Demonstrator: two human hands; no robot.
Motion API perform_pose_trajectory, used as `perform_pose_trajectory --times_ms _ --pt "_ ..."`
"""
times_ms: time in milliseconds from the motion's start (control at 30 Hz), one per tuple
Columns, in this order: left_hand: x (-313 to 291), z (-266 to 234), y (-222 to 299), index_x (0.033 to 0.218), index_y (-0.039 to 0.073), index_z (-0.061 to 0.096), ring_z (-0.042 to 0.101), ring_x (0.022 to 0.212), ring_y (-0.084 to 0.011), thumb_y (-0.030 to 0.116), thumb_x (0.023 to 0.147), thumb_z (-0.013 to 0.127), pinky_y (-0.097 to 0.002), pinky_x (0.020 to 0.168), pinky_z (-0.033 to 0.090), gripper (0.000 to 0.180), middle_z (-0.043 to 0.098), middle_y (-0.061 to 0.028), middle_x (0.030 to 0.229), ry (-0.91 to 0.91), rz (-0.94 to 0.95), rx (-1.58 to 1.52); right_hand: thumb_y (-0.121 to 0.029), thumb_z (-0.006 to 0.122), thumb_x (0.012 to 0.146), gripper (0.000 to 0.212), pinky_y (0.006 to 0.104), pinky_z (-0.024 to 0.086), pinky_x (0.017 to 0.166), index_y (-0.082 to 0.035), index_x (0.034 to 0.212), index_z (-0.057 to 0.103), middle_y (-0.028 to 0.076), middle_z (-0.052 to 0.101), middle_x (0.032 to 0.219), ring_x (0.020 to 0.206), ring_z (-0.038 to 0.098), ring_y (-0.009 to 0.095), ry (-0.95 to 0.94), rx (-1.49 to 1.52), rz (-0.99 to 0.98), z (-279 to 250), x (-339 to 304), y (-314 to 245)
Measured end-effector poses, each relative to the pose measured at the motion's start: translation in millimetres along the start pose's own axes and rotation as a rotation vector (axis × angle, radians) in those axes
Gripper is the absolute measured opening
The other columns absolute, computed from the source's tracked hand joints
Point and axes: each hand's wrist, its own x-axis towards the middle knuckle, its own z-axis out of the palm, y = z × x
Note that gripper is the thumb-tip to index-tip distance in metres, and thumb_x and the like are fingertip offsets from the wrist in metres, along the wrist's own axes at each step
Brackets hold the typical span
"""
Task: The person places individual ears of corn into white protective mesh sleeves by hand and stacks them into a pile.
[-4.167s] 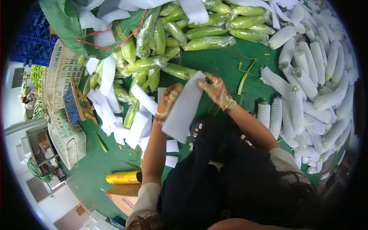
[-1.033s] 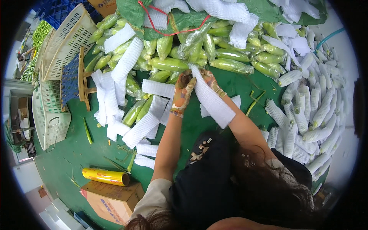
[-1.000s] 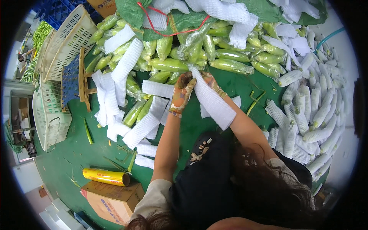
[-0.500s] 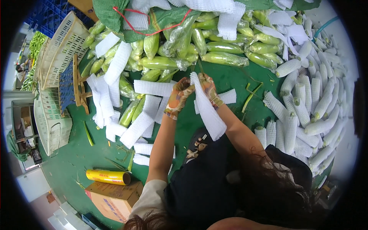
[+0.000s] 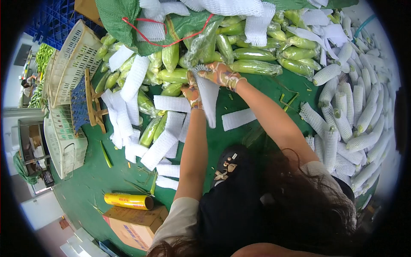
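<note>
A white foam net sleeve (image 5: 208, 99) hangs between my hands, its upper end spread wide and its lower end tapering. My left hand (image 5: 192, 95), in a patterned glove, grips the sleeve's left side near the top. My right hand (image 5: 223, 76), gloved alike, reaches in from the right with its fingers closed at the sleeve's upper mouth. Whether anything is inside the sleeve cannot be made out. Just beyond my hands lies a pile of green, film-wrapped vegetables like corn ears (image 5: 253, 67). Another flat foam sleeve (image 5: 238, 119) rests on the floor below my right forearm.
Sleeved vegetables (image 5: 342, 121) are heaped on the right. Loose foam sleeves (image 5: 165, 143) lie on the left. White crates (image 5: 64, 143) and a small wooden stool (image 5: 90, 100) stand farther left. A yellow film roll (image 5: 128, 201) lies on a cardboard box (image 5: 132, 225). A green sack (image 5: 117, 21) covers part of the pile.
Both hands have shifted left with the sleeve. The right hand has come across to the sleeve's upper end, which is now spread wider. The view has turned slightly.
</note>
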Motion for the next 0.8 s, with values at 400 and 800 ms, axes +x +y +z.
perform_pose_trajectory --times_ms 400,800 --pt "-198.8 2.4 63.8 0.083 0.003 0.056 0.056 0.072 -0.0242 0.04 0.081 0.039 -0.0369 0.066 0.045 0.041 0.058 -0.0113 0.077 -0.601 -0.625 -0.589 -0.021 0.058 0.075 0.022 0.0285 0.042 0.049 0.0 0.083 0.062 0.011 0.059 0.063 0.054 0.053 0.013 -0.026 0.511 0.36 -6.4 -186.8 -33.6" --pt "-154.9 28.0 -38.5 0.086 -0.004 0.058 0.058 0.073 -0.0203 0.015 0.08 0.051 -0.0336 0.063 0.046 0.021 0.061 -0.0113 0.083 -0.198 -0.616 -0.708 -0.021 0.039 0.084 0.034 0.0363 0.043 0.077 0.006 0.1 0.052 0.02 0.055 0.1 0.087 0.053 0.028 0.406 1.825 0.481 88.7 -146.3 92.6"
